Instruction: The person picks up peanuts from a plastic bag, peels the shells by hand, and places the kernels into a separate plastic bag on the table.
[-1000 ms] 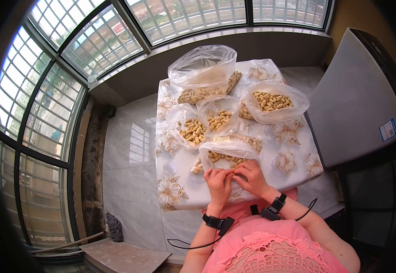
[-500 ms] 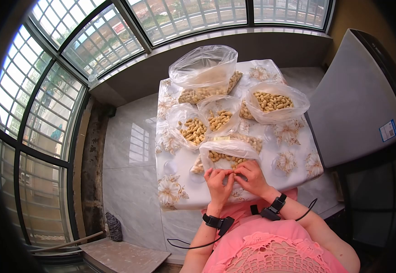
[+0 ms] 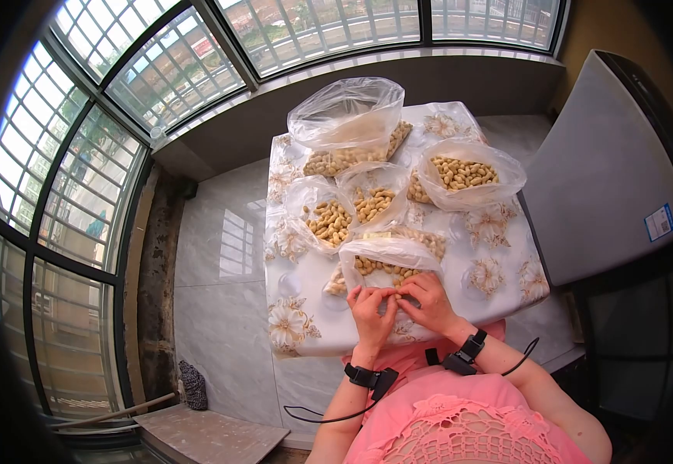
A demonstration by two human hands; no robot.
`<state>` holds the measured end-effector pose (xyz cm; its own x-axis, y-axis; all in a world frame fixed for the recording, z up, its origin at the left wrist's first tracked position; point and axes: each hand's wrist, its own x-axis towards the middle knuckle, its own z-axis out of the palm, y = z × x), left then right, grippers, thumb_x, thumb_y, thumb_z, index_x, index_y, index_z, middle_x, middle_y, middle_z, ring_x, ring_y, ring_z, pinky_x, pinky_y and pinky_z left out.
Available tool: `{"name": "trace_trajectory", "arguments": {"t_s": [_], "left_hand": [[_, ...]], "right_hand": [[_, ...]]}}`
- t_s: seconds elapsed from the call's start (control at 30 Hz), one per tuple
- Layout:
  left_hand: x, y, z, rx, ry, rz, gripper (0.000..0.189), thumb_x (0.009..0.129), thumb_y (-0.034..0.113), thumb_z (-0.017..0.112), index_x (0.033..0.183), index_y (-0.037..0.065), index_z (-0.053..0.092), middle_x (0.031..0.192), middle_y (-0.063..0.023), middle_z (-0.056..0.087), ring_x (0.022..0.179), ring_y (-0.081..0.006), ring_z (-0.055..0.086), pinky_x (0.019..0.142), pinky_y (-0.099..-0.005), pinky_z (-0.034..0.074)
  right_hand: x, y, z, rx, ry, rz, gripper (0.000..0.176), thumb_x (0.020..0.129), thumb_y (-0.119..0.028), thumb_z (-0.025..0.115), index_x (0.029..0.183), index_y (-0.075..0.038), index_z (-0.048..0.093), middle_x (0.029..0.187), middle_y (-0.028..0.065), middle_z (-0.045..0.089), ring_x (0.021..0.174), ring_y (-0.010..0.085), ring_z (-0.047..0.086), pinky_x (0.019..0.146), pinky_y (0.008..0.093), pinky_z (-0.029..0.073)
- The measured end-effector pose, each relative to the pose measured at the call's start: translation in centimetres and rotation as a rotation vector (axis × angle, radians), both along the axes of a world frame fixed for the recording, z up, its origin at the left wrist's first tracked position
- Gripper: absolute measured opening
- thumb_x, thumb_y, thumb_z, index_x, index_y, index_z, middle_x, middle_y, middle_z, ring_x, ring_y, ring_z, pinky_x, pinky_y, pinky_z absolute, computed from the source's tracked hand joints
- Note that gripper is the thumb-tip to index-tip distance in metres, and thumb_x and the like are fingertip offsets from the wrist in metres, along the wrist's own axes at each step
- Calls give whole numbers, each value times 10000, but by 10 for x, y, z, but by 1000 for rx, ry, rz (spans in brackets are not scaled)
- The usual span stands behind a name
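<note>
My left hand (image 3: pixel 370 311) and my right hand (image 3: pixel 429 305) meet at the near side of an open plastic bag (image 3: pixel 389 249) of peanuts. Both are closed in a pinch, fingertips together around a small tan peanut (image 3: pixel 396 295), mostly covered by the fingers. Unshelled peanuts (image 3: pixel 383 271) show inside this bag's mouth. Just beyond it stand two open bags of peanuts, a left bag (image 3: pixel 296 203) and a middle bag (image 3: pixel 352 179).
A larger clear bag (image 3: pixel 344 116) with peanuts stands at the table's far side, and another open bag (image 3: pixel 510 182) lies to the right. The flowered tablecloth (image 3: pixel 460 309) covers the table. A grey appliance (image 3: pixel 599 170) stands close on the right; barred windows line the far and left sides.
Almost nothing differs. Both hands keep the same place and pinch, with only a very slight shift of the fingertips; the bags have not moved.
</note>
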<state>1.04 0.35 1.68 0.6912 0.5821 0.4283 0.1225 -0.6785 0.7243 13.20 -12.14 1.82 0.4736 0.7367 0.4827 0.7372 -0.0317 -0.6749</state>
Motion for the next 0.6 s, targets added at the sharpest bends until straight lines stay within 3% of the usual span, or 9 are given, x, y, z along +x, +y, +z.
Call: {"name": "trace_trajectory", "arguments": {"t_s": [0.6], "left_hand": [[0,0,3,28,-37,-15,126,847,52,758,955,114,776,874,-27,749,899,-215,699,1072,-462,381]], "right_hand": [[0,0,-2,10,-10,-3,179,858,-153,806,979,-72,702,1045,85,683,1004,306,648,924,441,473]]}}
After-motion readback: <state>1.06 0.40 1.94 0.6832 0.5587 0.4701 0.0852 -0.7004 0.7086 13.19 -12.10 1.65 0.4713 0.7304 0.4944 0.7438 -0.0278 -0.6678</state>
